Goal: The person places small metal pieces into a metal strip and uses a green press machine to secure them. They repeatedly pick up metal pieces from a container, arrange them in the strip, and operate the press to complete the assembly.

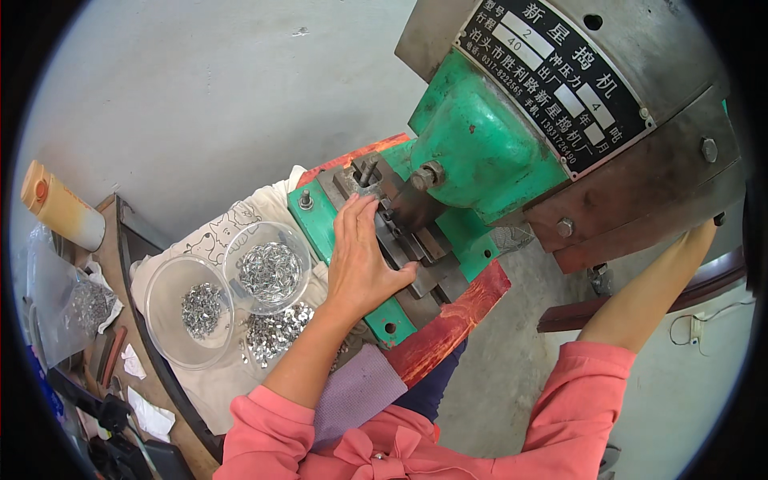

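My left hand [360,264] lies against the steel die [408,260] on the bed of a green punch press [480,144]. Its fingers stretch along the near side of the die and the thumb is spread apart, with no held piece showing. My right forearm [648,296] reaches up to the right side of the press, where the machine's body hides the hand. Left of my left forearm stand two clear plastic bowls with small shiny metal pieces: a front bowl [156,316] and a back bowl [230,268]. A loose heap of metal pieces [276,330] lies beside them.
A pale cloth [196,384] lies under the bowls. At the left are a wooden edge [148,340], a yellow-and-white bottle [68,212] and a clear plastic bag [60,304]. A red board [452,320] juts out in front of the press; a purple cloth [360,396] hangs by my lap.
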A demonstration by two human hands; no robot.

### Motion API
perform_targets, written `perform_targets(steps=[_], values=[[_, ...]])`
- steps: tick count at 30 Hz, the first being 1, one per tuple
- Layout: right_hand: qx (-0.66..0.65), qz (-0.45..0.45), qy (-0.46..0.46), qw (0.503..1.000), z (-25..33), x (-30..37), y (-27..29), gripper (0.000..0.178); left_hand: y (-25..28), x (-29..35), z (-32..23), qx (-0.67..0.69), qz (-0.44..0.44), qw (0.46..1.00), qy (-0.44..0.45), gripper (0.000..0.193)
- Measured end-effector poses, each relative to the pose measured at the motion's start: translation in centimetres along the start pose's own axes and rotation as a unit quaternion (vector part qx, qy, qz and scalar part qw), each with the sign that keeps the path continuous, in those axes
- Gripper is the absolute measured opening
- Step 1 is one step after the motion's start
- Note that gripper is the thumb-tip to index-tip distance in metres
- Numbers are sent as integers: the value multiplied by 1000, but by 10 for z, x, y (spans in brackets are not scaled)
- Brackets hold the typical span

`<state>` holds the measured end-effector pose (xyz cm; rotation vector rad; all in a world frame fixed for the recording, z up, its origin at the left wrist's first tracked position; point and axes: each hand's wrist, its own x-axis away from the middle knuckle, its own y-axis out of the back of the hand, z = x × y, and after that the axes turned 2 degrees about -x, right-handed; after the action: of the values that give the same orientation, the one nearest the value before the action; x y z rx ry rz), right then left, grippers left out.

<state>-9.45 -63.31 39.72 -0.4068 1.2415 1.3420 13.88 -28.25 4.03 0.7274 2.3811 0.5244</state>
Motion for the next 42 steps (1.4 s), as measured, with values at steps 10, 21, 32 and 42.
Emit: perform_targets(steps=[10, 21, 32, 42], values=[[-28, -86, 88, 992, -91, 101, -16, 35, -5, -9, -8, -21, 5, 1000, 20, 97], [-62, 6, 79, 995, -17, 44, 2, 47, 3, 27, -24, -16, 7, 1000, 3, 95], [-193, -124, -79, 970, 33, 100, -41, 57, 2, 53, -39, -18, 13, 1000, -13, 97], [-174, -167, -91, 966, -5, 207, -91, 46, -3, 53, -42, -7, 8, 1000, -22, 95]])
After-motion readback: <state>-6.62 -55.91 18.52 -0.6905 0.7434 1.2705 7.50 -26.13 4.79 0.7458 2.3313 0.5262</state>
